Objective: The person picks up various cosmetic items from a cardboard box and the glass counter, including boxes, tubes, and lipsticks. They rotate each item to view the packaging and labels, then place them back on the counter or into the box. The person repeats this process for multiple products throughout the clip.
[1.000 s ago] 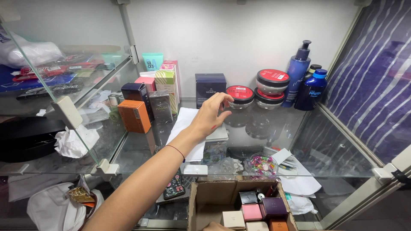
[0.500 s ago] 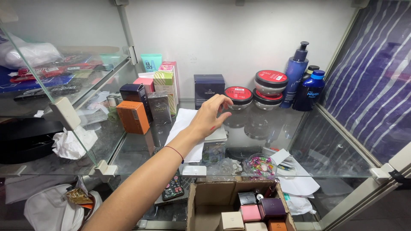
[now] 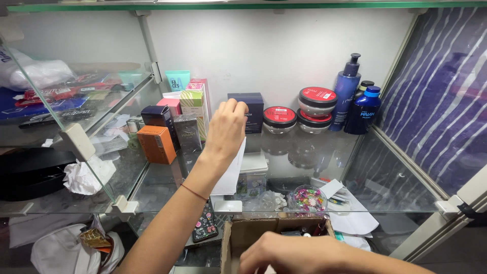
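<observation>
Up on the glass shelf (image 3: 284,187), our left hand (image 3: 225,127) reached to the dark blue box (image 3: 252,109) standing against the back wall. Its fingers (image 3: 234,107) were bent loosely and lay against the box's left front edge; whether they truly gripped it we could not tell. A thin red band circled that wrist.

Our right hand (image 3: 291,253) was low in front of the blue box, over the open cardboard carton (image 3: 243,236) beneath the shelf, knuckles up and fingers curled down out of sight, so we could not tell whether it held anything.

The blue box was one small upright carton with pale print on its face. Just right of it we counted three squat clear jars with red lids (image 3: 279,117), one of them stacked on another. Further right stood three blue bottles (image 3: 364,109): a tall pump bottle, a rounder one with a blue cap, and a dark-capped one behind. Left of the blue box stood a cluster of small cartons, among them one orange box (image 3: 157,144) and one black box (image 3: 158,117). A white sheet of paper (image 3: 231,175) lay in front of it, under our left wrist.
</observation>
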